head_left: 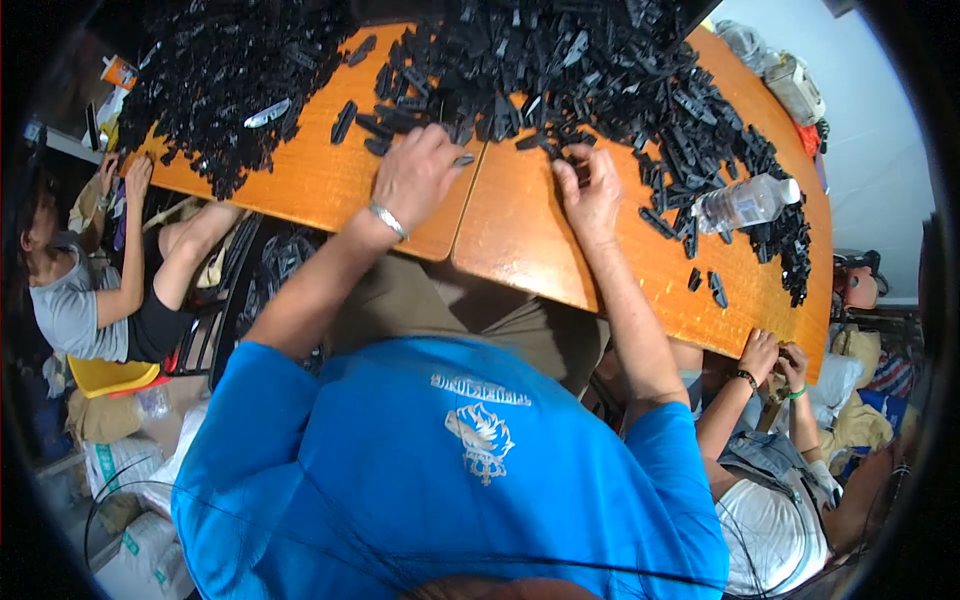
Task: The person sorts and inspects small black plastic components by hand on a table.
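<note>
A small dark piece was held at the fingertips of the left hand, gripped narrowly between thumb and finger. The hand was held palm down over the wooden table, just left of the seam between its two boards, and a silvery bracelet was worn on that wrist. The right hand was placed to the right of the seam, with thumb and fingers curled close together at the near edge of the large heap of black parts. Whether a part was gripped there could not be told, as the fingertips were set against dark parts of the same colour.

The large heap was spread across the far side of the table and down toward the right. A second heap was piled at the left, with a strip of bare wood left between the two. A clear plastic bottle with a white cap was laid on its side among the parts at the right, and a loose part was left nearer the edge. A co-worker in a grey shirt was seated at the left, and another in a white shirt at the right.
</note>
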`<act>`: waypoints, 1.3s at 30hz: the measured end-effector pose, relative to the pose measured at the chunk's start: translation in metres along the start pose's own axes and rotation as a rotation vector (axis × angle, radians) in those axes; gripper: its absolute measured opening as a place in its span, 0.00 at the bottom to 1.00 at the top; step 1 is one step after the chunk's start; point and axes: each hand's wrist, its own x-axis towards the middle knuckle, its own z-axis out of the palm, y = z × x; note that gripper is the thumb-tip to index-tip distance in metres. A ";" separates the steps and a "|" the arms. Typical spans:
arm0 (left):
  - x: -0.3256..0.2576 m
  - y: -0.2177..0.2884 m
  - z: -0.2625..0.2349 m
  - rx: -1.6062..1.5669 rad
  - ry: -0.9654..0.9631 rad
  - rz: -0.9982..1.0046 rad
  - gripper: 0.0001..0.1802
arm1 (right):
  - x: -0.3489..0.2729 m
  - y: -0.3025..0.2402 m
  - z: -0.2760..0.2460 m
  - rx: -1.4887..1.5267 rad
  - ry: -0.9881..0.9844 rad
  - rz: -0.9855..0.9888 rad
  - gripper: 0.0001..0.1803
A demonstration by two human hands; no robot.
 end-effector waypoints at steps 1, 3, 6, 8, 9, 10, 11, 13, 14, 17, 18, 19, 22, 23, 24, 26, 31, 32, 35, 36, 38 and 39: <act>0.002 0.002 0.004 0.028 -0.030 -0.033 0.13 | -0.004 0.003 0.002 0.013 0.021 -0.027 0.13; 0.007 -0.001 0.005 0.060 -0.052 -0.029 0.12 | -0.011 0.004 0.001 0.045 -0.022 0.031 0.13; 0.008 0.000 -0.005 0.093 -0.123 -0.065 0.13 | -0.025 -0.024 -0.003 0.131 -0.094 0.008 0.13; 0.010 0.003 -0.011 0.078 -0.154 -0.093 0.17 | -0.030 -0.043 -0.004 0.170 -0.222 0.079 0.13; 0.010 0.003 -0.014 0.075 -0.157 -0.089 0.17 | -0.034 -0.046 -0.004 0.172 -0.249 0.050 0.13; 0.007 0.000 -0.017 0.043 -0.149 -0.070 0.17 | -0.034 -0.045 -0.001 0.128 -0.240 -0.032 0.13; 0.004 -0.002 -0.020 0.009 -0.142 -0.053 0.18 | -0.034 -0.046 -0.001 0.126 -0.241 -0.026 0.13; -0.001 -0.006 -0.024 -0.061 -0.100 -0.063 0.16 | -0.031 -0.049 -0.002 -0.005 -0.271 -0.094 0.16; -0.004 -0.008 -0.025 -0.127 -0.052 -0.073 0.15 | -0.031 -0.047 -0.001 0.000 -0.300 -0.080 0.13; -0.029 -0.016 -0.006 -0.836 0.047 -0.435 0.12 | -0.020 -0.062 -0.004 -0.124 -0.410 -0.128 0.10; -0.033 -0.010 -0.005 -0.994 0.097 -0.510 0.11 | -0.020 -0.060 0.000 -0.153 -0.447 -0.120 0.08; -0.037 -0.008 -0.003 -1.071 0.142 -0.514 0.15 | -0.016 -0.065 -0.002 -0.242 -0.488 -0.120 0.08; -0.054 -0.004 -0.005 -1.068 0.152 -0.635 0.16 | -0.005 -0.075 -0.003 -0.303 -0.565 -0.096 0.09; -0.059 -0.007 -0.011 -0.703 0.068 -0.471 0.15 | -0.004 -0.078 -0.002 -0.263 -0.569 -0.075 0.10; -0.059 -0.011 -0.014 -0.342 -0.009 -0.292 0.14 | -0.004 -0.083 -0.001 -0.221 -0.540 -0.049 0.12; -0.060 -0.014 -0.017 -0.306 0.022 -0.252 0.13 | -0.008 -0.088 0.009 -0.115 -0.501 -0.075 0.13; -0.069 -0.020 -0.019 -0.276 0.034 -0.261 0.14 | -0.012 -0.100 0.033 0.095 -0.424 -0.137 0.17; -0.069 -0.020 -0.018 -0.277 0.035 -0.266 0.14 | -0.012 -0.100 0.037 0.094 -0.449 -0.119 0.17; -0.069 -0.019 -0.018 -0.272 0.008 -0.303 0.14 | -0.008 -0.101 0.041 0.082 -0.492 -0.093 0.15; -0.068 -0.017 -0.019 -0.266 0.014 -0.297 0.13 | -0.006 -0.099 0.042 0.078 -0.495 -0.091 0.15; -0.067 -0.015 -0.018 -0.265 0.019 -0.289 0.12 | -0.004 -0.092 0.044 0.093 -0.490 -0.136 0.14; -0.068 -0.015 -0.017 -0.266 0.032 -0.274 0.12 | -0.003 -0.090 0.045 0.086 -0.489 -0.133 0.14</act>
